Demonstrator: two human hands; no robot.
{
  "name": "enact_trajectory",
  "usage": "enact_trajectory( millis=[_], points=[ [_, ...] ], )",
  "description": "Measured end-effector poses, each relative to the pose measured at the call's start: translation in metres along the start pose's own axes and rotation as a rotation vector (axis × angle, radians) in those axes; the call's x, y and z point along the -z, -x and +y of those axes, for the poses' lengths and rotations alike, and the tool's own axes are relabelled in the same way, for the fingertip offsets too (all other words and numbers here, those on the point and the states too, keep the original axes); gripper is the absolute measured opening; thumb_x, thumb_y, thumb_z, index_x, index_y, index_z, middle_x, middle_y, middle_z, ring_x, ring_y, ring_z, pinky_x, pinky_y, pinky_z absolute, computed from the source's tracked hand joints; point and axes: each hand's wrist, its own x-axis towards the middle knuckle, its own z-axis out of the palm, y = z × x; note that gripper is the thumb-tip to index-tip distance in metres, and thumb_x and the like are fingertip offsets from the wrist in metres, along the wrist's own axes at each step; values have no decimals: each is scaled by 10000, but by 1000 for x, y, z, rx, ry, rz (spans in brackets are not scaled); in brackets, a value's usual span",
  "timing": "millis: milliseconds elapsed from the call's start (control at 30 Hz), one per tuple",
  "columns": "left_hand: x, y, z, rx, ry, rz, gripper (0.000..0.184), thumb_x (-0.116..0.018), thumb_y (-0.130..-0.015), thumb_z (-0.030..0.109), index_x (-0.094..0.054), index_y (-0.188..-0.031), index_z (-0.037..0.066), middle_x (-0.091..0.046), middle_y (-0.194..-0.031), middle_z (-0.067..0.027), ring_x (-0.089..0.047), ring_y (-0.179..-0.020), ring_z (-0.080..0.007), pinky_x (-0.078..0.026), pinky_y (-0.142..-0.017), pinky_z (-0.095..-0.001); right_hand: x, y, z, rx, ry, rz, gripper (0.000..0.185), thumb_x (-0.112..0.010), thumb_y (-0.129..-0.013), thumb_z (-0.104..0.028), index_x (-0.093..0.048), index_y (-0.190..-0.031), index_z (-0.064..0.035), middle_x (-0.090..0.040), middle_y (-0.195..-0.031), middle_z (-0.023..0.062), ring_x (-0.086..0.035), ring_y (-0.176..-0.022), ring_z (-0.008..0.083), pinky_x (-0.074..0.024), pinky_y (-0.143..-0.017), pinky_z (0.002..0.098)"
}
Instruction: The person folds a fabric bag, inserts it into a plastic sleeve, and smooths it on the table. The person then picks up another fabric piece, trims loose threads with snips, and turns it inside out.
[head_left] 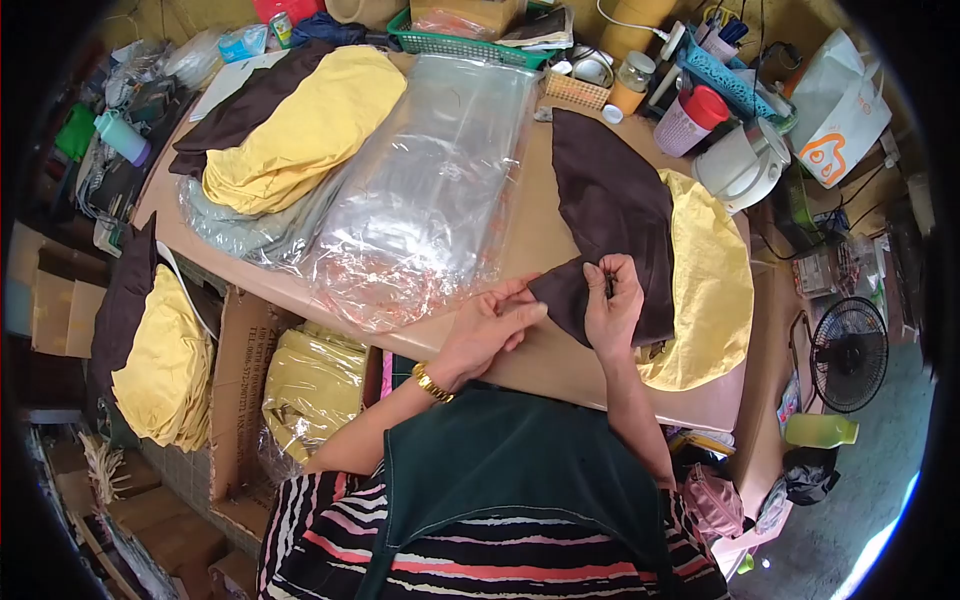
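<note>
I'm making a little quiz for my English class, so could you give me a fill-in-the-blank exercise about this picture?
1. The right hand pinches the dark brown cloth, which has ____ cloth along its side.
2. A gold-coloured band circles the wrist of the ____ hand.
3. The see-through sheets on the table are made of ____.
4. The black fan shows toward the ____ edge of the picture.

Missing words: yellow; left; plastic; right.
</note>
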Motion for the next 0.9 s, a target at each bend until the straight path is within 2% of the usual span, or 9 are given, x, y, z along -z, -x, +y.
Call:
enact_trajectory(
  millis=[67, 233, 300, 400, 467, 500, 567, 733, 900],
  points=[
    [-5, -4, 4, -11, 361, 31, 338, -661, -899, 126, -569, -1192, -16, -645, -917, -51, -682, -791, -115, -552, -612, -174, -1, 2, -1, 24, -21, 11, 181, -680, -859, -43, -503, -828, -26, -448, -642, 35, -374, -551, 115, -353, -514, 258],
    [-13, -6, 7, -32, 617, 99, 147, -592, -940, 112, -586, -996, -24, -634, -883, -62, -684, -886, -167, -592, -748, -227, 1, 5, -3, -9, -23, -14, 164, -678, -861, -57, -518, -844, -23, -482, -638, 49, -433, -568, 128, -387, -537, 266],
    [-16, -3, 10, -46, 676, 99, 140, -577, -949, 116, -577, -940, -23, -633, -895, -71, -682, -921, -192, -596, -795, -247, 6, 3, -8, -17, 4, -28, 164, -685, -858, -73, -530, -850, -22, -498, -635, 56, -461, -574, 138, -402, -545, 270],
    [-15, 2, 13, -50, 716, 37, 167, -544, -967, 125, -557, -895, -25, -631, -899, -85, -671, -978, -236, -590, -839, -273, 13, -3, -25, -74, 130, -89, 187, -718, -838, -125, -568, -878, -20, -572, -760, 85, -544, -617, 191, -445, -574, 298],
    [-18, 6, 20, -34, 662, 49, 178, -519, -981, 133, -543, -891, -19, -619, -911, -93, -662, -1005, -254, -591, -843, -284, 14, -9, -48, 170, 222, -25, 225, -752, -792, -161, -605, -905, -34, -567, -884, 91, -586, -659, 247, -470, -589, 340],
    [-19, 6, 22, -34, 662, 51, 178, -519, -981, 133, -543, -891, -19, -619, -911, -93, -662, -1005, -254, -591, -843, -284, 18, -9, -58, 168, 221, -25, 225, -752, -792, -161, -605, -905, -34, -567, -884, 91, -586, -659, 247, -470, -589, 340],
    [-21, 6, 26, -34, 602, 96, 182, -506, -987, 144, -533, -909, -19, -615, -917, -98, -668, -977, -231, -590, -844, -287, 26, -6, -72, 215, 357, -215, 238, -759, -762, -168, -624, -925, -58, -538, -943, 83, -596, -685, 271, -479, -607, 369],
    [-22, 4, 19, -94, 546, 134, 181, -517, -986, 162, -522, -919, -6, -622, -933, -102, -670, -868, -177, -584, -817, -277, 26, -3, -82, 367, 451, -282, 262, -769, -680, -123, -606, -884, -100, -499, -798, 48, -549, -604, 234, -430, -549, 344],
    [-22, 3, 13, -144, 480, 118, 183, -524, -986, 176, -518, -939, -1, -627, -932, -102, -657, -835, -141, -570, -793, -257, 25, -6, -88, 375, 475, -328, 284, -759, -677, -104, -541, -858, -93, -499, -789, 47, -545, -596, 233, -423, -547, 342]
  ],
)
